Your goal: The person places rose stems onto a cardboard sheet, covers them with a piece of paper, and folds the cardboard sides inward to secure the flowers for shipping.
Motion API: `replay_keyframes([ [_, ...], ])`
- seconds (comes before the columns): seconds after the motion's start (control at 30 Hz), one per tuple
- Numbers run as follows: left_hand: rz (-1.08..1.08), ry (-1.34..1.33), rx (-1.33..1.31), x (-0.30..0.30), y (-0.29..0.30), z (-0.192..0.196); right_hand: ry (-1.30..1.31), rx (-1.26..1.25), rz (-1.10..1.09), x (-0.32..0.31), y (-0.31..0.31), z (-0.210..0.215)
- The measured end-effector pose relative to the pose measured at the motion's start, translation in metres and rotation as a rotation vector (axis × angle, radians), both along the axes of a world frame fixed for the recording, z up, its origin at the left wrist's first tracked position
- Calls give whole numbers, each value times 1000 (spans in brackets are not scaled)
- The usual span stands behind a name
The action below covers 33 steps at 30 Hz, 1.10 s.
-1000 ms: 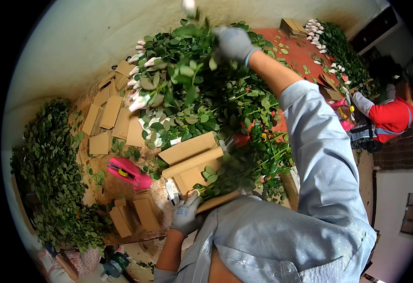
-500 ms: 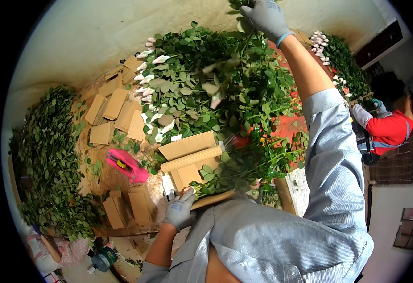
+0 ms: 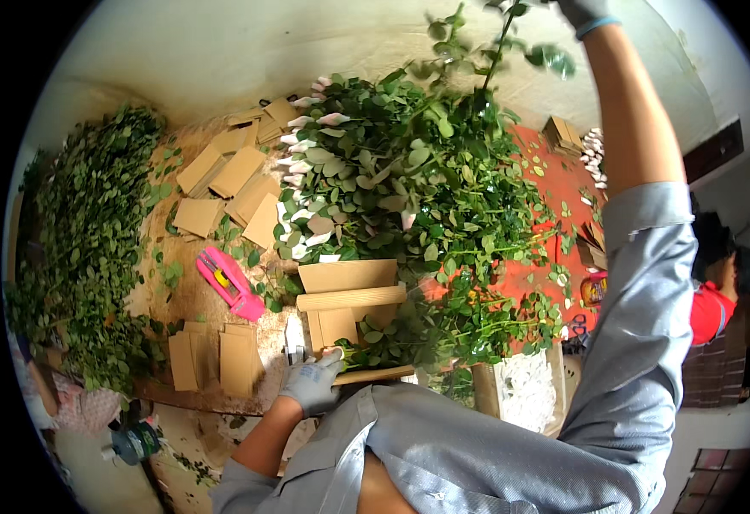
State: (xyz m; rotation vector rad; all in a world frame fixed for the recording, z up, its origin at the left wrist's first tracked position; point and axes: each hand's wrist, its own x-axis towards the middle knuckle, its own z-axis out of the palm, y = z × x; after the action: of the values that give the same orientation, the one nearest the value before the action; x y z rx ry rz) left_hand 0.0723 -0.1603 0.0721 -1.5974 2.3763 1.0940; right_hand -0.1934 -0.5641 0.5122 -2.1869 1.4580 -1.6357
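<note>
At the near-left corner of folded brown cardboard (image 3: 349,274) is the grey-gloved left hand (image 3: 311,385), the grey-gloved right hand (image 3: 584,10) far beyond it, their fingers' grip impossible to tell.

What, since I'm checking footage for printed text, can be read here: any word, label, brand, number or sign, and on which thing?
No text is clear enough to quote.
Left gloved hand: faint print on the back, too small to read.
Green bottle: any marking too blurred to read.
Yellow-and-red container: any label too small to read.
Cardboard pieces: no print visible.
</note>
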Motion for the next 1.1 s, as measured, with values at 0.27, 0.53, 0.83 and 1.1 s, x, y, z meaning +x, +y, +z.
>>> replay_keyframes([
  [0.27,30,-3,-74,4,9,-7,264,-185,178,52,18,76],
  [0.53,47,-1,-78,6,14,-14,1191,-444,180,40,109,-72],
  [0.83,-28,-6,-110,4,8,-18,1566,292,499,20,287,-391],
  [1.1,24,-9,-58,4,11,-15,1413,591,340,1,283,-499],
])
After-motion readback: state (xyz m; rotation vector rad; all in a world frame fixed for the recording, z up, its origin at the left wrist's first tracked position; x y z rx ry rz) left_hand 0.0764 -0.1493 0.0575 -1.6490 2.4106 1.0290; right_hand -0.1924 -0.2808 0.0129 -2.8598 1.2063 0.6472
